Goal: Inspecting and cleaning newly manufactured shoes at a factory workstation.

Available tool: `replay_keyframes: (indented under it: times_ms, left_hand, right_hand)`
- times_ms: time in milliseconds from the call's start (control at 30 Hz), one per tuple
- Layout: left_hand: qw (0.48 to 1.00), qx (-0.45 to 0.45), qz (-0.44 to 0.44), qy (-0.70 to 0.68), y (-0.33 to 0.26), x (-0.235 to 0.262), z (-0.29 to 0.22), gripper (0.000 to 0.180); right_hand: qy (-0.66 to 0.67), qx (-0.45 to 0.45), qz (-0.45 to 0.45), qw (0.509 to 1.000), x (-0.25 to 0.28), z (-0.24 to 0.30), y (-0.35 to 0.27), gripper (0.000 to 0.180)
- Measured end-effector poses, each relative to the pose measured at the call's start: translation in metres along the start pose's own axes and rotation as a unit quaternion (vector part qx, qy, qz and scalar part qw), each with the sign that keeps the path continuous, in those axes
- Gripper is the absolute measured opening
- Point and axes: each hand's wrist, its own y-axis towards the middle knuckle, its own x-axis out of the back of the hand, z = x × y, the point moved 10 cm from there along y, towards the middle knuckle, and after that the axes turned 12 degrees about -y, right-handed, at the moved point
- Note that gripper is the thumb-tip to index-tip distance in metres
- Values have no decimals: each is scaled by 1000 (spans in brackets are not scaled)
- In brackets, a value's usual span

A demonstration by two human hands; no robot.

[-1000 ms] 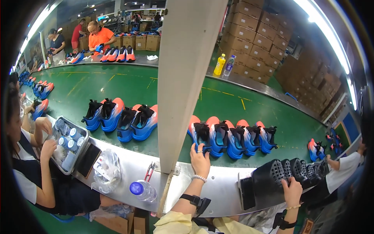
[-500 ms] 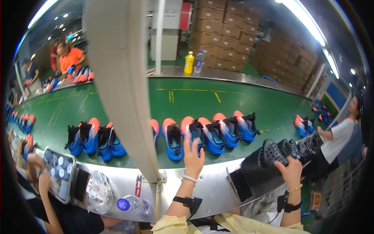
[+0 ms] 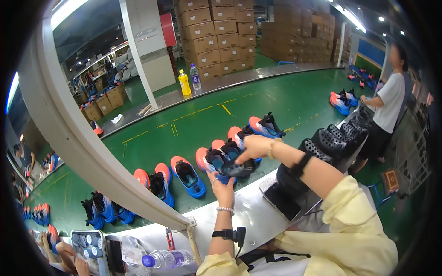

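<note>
My right hand [image 3: 258,146] reaches across to the left and grips a dark, perforated shoe tree [image 3: 240,169]. It sits low over the heel end of a coral-and-blue sneaker [image 3: 211,158]. My left hand [image 3: 224,192] is closed around that sneaker's heel, just under the shoe tree; part of its fingers is hidden. Touching this sneaker on the right is another sneaker [image 3: 237,134], partly covered by my right hand. A single sneaker [image 3: 188,178] stands to the left. More black perforated shoe trees [image 3: 330,141] line up right of my right forearm.
A white post [image 3: 92,124] slants across the left. On the metal ledge [image 3: 241,221] are a phone [image 3: 282,201], red-handled snips [image 3: 170,239], a water bottle [image 3: 168,259] and a tray of bottles [image 3: 87,250]. A co-worker [image 3: 389,103] stands at the right beside the green table [image 3: 184,133].
My right hand has carried a shoe tree from the row at the right over to the sneaker. My left hand has gone from spread fingers to closed at the sneaker's heel. The view has turned right.
</note>
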Motion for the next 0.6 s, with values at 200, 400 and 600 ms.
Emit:
replay_keyframes:
  times_ms: [200,400,600]
  left_hand:
    - [991,102,20,-90,-2,2,19,68]
    - [999,21,23,35,-4,3,7,54]
    - [997,67,39,10,-6,0,16,53]
  right_hand:
    - [-50,-44,45,997,-47,7,83,58]
    - [-61,-118,-117,984,-89,34,111,45]
    - [-37,-116,-204,971,-126,52,132,22]
